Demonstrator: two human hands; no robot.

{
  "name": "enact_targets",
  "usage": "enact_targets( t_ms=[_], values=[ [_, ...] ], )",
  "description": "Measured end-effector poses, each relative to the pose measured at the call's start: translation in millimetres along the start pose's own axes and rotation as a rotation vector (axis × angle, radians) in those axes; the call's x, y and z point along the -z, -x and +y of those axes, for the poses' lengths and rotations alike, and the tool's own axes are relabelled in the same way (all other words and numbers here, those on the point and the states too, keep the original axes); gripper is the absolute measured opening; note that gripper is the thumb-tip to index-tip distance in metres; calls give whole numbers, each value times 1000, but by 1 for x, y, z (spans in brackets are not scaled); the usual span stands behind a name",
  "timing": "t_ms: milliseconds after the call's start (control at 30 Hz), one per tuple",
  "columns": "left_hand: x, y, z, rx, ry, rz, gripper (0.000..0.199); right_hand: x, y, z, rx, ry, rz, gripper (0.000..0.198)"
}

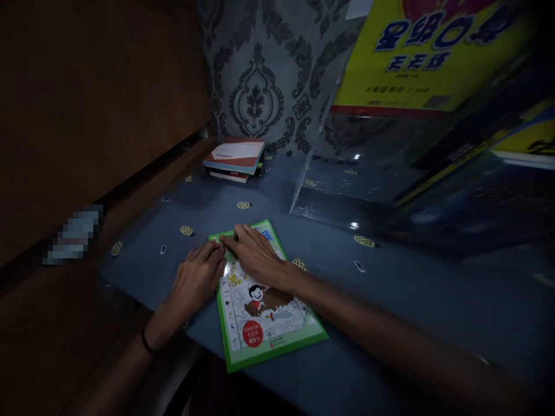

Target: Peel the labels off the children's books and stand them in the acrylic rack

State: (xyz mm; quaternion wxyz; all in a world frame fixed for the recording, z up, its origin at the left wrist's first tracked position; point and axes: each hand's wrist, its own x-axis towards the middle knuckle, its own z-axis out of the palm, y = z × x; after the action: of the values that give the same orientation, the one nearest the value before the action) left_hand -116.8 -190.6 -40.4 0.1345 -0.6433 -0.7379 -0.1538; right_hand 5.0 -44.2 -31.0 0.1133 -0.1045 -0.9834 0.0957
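Observation:
A picture book with a green border lies at a slant on the table, its printed cover facing up and shining in one spot. My left hand, with a dark band at the wrist, is at the book's upper left edge, its fingers curled and closed. Over the upper part of the cover lies my right hand, its fingers bent and closed toward the same corner. The fingertips of both hands nearly meet there. A tiny pink spot shows between them, too small to name. What the fingertips pinch is hidden.
A small stack of books sits at the back by the patterned wall. A clear plastic stand with a yellow book rises at the right. Wooden panelling borders the blue tabletop on the left.

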Motion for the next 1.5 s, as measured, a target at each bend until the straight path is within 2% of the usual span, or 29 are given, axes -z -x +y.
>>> enact_targets(
  t_ms=[300,467,567,667,800,933,1033,1167,1500],
  values=[
    [1,0,0,-26,6,26,25,17,31,41,-287,86,26,28],
    [5,-1,1,-32,-8,-3,25,21,41,53,-370,54,77,31],
    [11,-9,7,-19,-64,-73,24,19,40,60,-337,9,118,31],
    [11,-30,17,-48,-108,-170,27,16,37,74,-267,-85,122,33],
    [-5,-67,25,-137,-16,-251,35,16,35,95,-143,-215,111,36],
    [-23,-92,23,-215,100,-240,35,14,36,109,-49,-246,114,47],
    [-28,-94,19,-257,145,-210,36,12,36,113,-40,-263,116,55],
    [-27,-89,18,-298,190,-196,37,10,34,113,-63,-255,103,53],
    [-8,-73,44,-453,272,-254,44,18,36,104,-82,-211,113,51]
  ],
)
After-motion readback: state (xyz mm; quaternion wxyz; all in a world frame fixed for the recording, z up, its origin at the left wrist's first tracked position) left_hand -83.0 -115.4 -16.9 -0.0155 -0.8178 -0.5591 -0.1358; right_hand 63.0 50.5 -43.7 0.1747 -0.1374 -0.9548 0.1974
